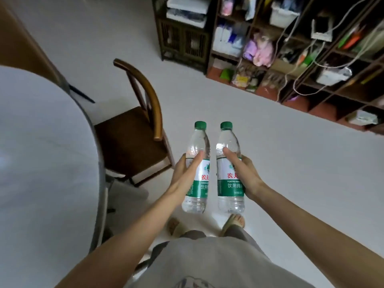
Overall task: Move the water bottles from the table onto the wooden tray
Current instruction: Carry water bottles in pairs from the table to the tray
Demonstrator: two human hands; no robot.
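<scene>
Nearest the camera, the person's grey shirt [207, 265] fills the bottom edge, with two sandalled feet [232, 222] on the pale floor [270, 163] just beyond it. Both forearms reach forward, each ending in a bottle held clear of any surface. The left hand [185, 169] wraps the left water bottle [197, 169] at its label, thumb lying along the front and fingers curled round the back; the right hand [245, 173] grips the right water bottle [229, 169] the same way. The two bottles stand nearly upright, just beside each other, green caps on and pointing to the far side, above the floor between the feet and the wooden chair [133, 129]. The tabletop [41, 142], covered in pale cloth, curves along the left; cluttered shelves [291, 59] stand far right. No wooden tray is in view. Judged from their clear, filled bodies, the bottles are moderately heavy for their size, thin-walled and likely to dent under a hard squeeze, and smooth enough to slip. The labelled waist, where each hand already holds, looks the firmest place to grip; the sealed caps make spilling unlikely if tilted.
</scene>
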